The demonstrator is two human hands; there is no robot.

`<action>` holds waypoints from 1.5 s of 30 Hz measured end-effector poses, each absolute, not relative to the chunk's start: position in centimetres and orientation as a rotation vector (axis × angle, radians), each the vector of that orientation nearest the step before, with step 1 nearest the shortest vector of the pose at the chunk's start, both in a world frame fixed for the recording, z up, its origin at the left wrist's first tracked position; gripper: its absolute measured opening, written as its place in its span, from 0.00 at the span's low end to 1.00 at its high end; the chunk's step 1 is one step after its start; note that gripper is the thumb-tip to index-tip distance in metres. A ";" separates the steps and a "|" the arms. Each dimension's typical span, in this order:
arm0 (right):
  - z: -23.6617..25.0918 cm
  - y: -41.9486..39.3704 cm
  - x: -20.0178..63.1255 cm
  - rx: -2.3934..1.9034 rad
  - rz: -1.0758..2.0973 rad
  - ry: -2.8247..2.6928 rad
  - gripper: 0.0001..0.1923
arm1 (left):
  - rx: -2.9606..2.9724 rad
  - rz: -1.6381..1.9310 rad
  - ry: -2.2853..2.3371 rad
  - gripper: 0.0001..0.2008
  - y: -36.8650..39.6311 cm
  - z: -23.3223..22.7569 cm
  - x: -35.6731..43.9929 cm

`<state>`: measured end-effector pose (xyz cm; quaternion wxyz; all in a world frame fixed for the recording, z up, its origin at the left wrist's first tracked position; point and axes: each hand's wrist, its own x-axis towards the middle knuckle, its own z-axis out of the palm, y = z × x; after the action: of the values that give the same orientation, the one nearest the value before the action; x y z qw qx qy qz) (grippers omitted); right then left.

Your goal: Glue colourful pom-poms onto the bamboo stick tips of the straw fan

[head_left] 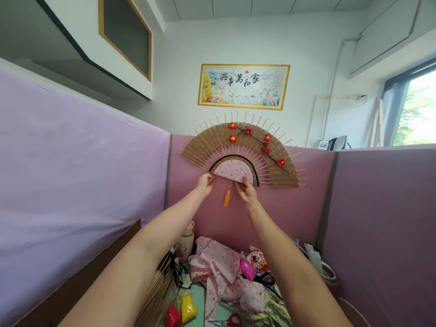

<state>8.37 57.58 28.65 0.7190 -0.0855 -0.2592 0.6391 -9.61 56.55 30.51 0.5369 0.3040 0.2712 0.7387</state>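
A large woven fan [200,147] is held up at arm's length before the pink partition, its thin sticks poking out past the curved edge. Red flowers on a dark branch decorate its upper right part. Pink dotted fabric [235,169] covers the half-round base, bordered by a black band, and an orange tassel [227,198] hangs below. My left hand [205,182] pinches the base's left corner. With the thumb in front and fingers behind, my right hand [247,190] grips the lower edge near the right corner.
Below lie crumpled pink dotted cloth [218,263], red-handled scissors [233,320], a yellow packet [188,308], a red bundle [172,315] and a magenta roll [247,270]. Thin sticks [155,290] and a pale jar [185,243] stand left. Partitions [381,227] enclose the table; a bucket [329,272] is at right.
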 end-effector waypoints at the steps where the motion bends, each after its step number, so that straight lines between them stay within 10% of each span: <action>1: 28.8 57.5 8.5 -0.193 1.407 -0.593 0.08 | 0.725 1.717 0.655 0.13 56.3 30.3 -8.9; 19: 28.4 56.0 12.5 -0.583 1.174 -1.189 0.17 | 0.710 1.612 0.505 0.07 55.9 32.3 -2.9; 31: 30.6 57.0 25.1 -0.963 0.691 -1.243 0.06 | 0.716 1.624 0.466 0.06 55.5 33.1 -1.8; 45: 30.3 56.0 16.5 -0.669 0.881 -1.396 0.09 | 0.749 1.631 0.464 0.06 54.6 33.4 -2.6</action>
<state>16.53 55.98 30.26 0.6290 -0.2919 -0.6094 0.3844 -2.57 54.61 33.43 0.6002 0.3233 0.2000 0.7038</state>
